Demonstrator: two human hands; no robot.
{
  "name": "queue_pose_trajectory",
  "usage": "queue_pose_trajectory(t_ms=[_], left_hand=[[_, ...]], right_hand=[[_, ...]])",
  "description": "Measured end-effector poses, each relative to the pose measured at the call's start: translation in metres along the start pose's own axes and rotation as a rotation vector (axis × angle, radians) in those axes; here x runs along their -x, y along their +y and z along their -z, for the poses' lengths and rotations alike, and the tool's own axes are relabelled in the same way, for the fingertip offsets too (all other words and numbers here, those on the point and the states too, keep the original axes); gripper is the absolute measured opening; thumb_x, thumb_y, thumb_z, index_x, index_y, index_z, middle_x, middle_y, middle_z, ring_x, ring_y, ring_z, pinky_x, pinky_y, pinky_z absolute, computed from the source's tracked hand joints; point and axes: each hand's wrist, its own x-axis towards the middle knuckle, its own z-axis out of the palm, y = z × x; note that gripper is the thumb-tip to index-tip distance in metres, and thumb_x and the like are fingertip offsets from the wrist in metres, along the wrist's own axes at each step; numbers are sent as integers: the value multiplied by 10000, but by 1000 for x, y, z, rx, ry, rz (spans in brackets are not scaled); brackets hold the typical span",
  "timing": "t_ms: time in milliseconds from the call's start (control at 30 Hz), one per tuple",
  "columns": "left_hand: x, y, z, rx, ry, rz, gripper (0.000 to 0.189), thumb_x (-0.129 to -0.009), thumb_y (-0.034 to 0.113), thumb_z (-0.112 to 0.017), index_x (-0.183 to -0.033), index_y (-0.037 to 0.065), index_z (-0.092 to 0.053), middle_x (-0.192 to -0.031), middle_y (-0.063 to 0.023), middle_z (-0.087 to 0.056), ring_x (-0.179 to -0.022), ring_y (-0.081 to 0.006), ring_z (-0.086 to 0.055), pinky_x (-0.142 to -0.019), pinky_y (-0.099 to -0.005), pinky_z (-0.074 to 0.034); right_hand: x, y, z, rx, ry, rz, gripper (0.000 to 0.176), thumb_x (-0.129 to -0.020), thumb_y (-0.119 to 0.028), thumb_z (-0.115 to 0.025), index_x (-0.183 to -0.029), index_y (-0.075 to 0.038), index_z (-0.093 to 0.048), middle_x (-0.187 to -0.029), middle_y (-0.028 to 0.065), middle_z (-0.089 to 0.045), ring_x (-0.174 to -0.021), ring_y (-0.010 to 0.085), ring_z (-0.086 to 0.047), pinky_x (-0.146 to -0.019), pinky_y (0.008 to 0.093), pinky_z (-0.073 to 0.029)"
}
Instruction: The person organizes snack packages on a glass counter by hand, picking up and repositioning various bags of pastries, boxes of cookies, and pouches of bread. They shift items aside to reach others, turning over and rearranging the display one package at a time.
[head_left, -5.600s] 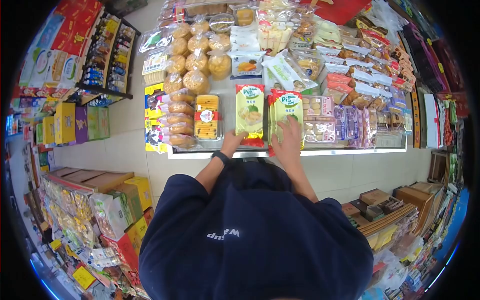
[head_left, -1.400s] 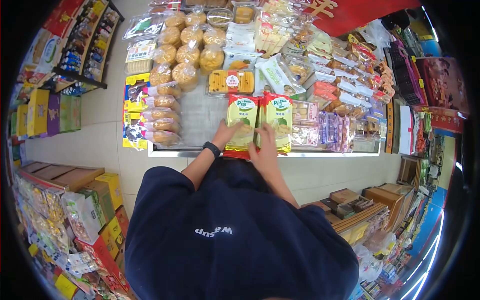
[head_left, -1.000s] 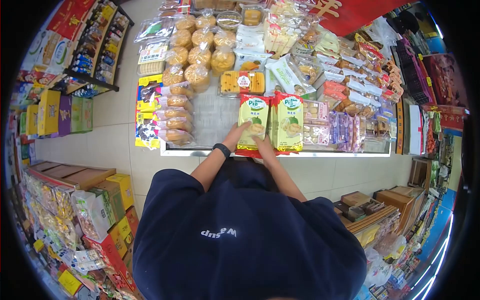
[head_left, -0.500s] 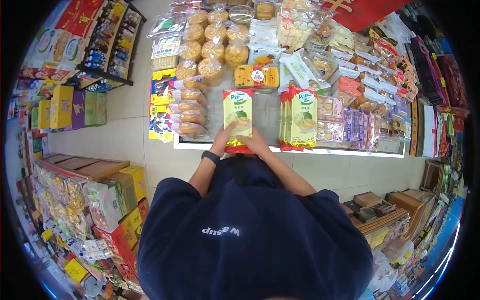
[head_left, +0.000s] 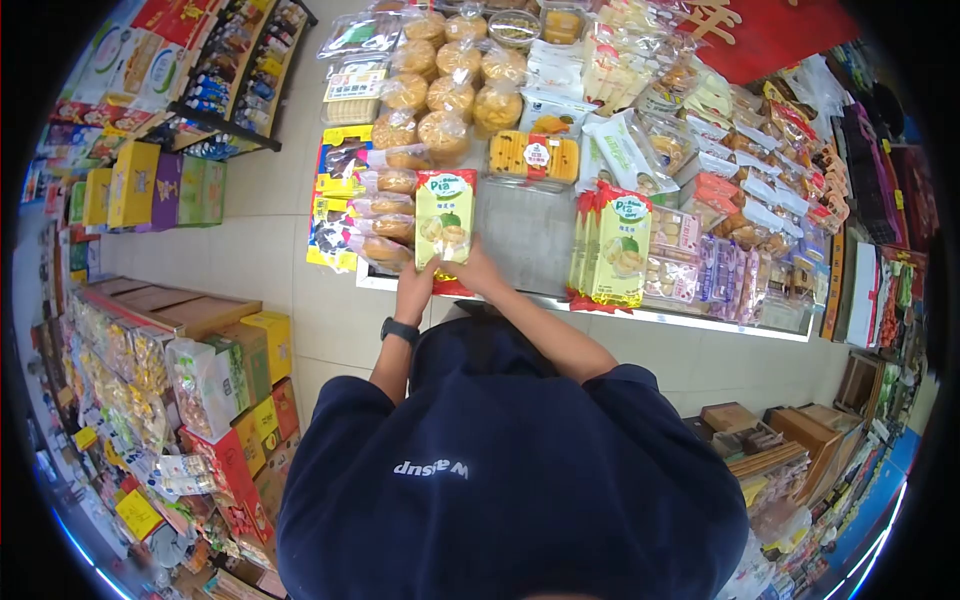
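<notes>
Left hand (head_left: pixel 415 287) and right hand (head_left: pixel 478 272) pinch one Pia pack (head_left: pixel 445 212) by its lower edge, now shifted left, apart from its stack (head_left: pixel 612 245).

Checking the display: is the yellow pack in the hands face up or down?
Face up: the yellow pack shows its printed logo and picture.

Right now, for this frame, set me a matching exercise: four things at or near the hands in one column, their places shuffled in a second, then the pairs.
Things
A. green packet
B. stack of like packets
C. tray of yellow cakes
D. black wristband

Places
1. on the left arm
2. beyond the bare patch of the display table
3. held between left hand and right hand
4. at the table's front edge, right of both hands

Pairs: A-3, B-4, C-2, D-1
</notes>
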Motion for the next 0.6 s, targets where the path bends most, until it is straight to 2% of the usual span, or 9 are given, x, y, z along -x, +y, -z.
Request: queue_pose_trajectory(t_ms=[67, 133, 200, 333, 433, 533, 600], left_hand=[[14, -3, 1, -36, -17, -73, 399, -962, 256, -666, -1216, -48, -615, -1058, -115, -707, -939, -161, -652, -839, -308, -506], [19, -25, -3, -42, 19, -93, 443, -938, 268, -689, -1223, -60, -599, -1068, -151, -712, -960, -211, -678, -841, -333, -518], [20, -43, -7, -70, 58, -100, 477, -925, 276, -708, -1238, -59, -574, -1076, -169, -709, -968, -237, -688, -846, -347, -525], [21, -30, -15, -85, 132, -77, 441, -931, 284, -708, -1193, -55, -603, -1060, -167, -708, -950, -239, -682, -837, -349, -522], [10, -33, -19, 53, 128, -30, 407, -942, 272, -700, -1176, -51, -617, -1049, -151, -708, -928, -227, -674, -830, -342, -517], [7, -38, -23, 150, 157, -52, 384, -954, 262, -692, -1171, -47, -624, -1038, -132, -706, -913, -202, -663, -824, -331, -513], [11, -38, -25, 162, 182, -50, 344, -969, 238, -681, -1165, -41, -634, -1028, -102, -706, -891, -158, -648, -809, -303, -510]], right_hand=[[0, -3, 5, 34, -20, 14, 801, -786, -245, -818, -1390, 48, -380, -1319, 235, -580, -1219, 347, -591, -1030, 414, -468], [-3, 3, 6, 59, -48, 64, 844, -790, -286, -807, -1417, 37, -344, -1329, 260, -581, -1207, 392, -605, -1012, 436, -484], [-13, 19, 2, 31, -33, 58, 820, -807, -300, -793, -1414, 32, -352, -1304, 258, -601, -1199, 395, -610, -1008, 442, -483], [-24, 21, 2, -43, 16, 77, 766, -842, -308, -758, -1413, 15, -362, -1260, 255, -631, -1189, 413, -613, -1003, 453, -479], [-30, 13, 6, -184, -7, 22, 626, -881, -182, -725, -1388, 29, -425, -1310, 209, -599, -1219, 321, -593, -1034, 407, -465], [-20, -6, 21, -36, -89, -120, 659, -885, -167, -713, -1427, 25, -391, -1357, 208, -569, -1274, 307, -553, -1072, 399, -434], [-14, -1, 18, -48, -127, -28, 701, -883, -162, -710, -1460, 20, -356, -1390, 206, -543, -1307, 302, -523, -1099, 389, -409]])
